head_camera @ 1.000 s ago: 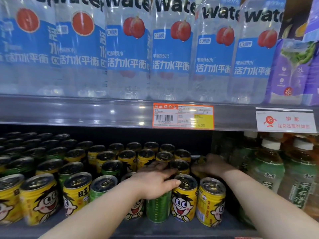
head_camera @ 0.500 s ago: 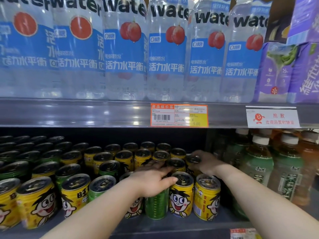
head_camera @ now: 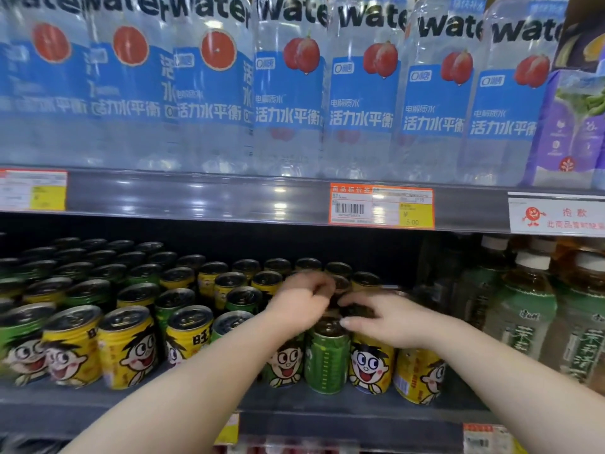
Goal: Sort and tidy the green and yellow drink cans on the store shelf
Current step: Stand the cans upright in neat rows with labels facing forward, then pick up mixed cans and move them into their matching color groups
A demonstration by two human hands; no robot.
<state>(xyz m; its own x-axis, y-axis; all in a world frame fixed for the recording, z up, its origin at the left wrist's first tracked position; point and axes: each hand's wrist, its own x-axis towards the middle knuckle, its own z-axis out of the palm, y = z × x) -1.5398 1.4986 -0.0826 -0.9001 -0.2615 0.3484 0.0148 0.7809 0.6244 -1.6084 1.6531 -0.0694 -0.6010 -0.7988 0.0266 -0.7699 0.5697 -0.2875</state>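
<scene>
**Regrouping in Progress**

Just behind the front green can [head_camera: 327,358], a can top [head_camera: 357,311] is gripped by the curled right hand [head_camera: 383,322]. The grasp of the blurred left hand [head_camera: 301,303] cannot be told. A straight lift is probably required next.

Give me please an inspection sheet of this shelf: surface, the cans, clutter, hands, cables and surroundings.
Surface: lower shelf, grey; the cans stand upright on it in rows.
Job's things: yellow cans and green cans are mixed; one green can stands between yellow ones in the front row.
Clutter: tea bottles to the right of the cans.
Grippers: left hand curled over cans behind the front row, blurred, grip unclear; right hand pinches the top of a second-row can.
Cables: nothing seen.
Surroundings: water bottles on the shelf above; price tag on its edge.
</scene>
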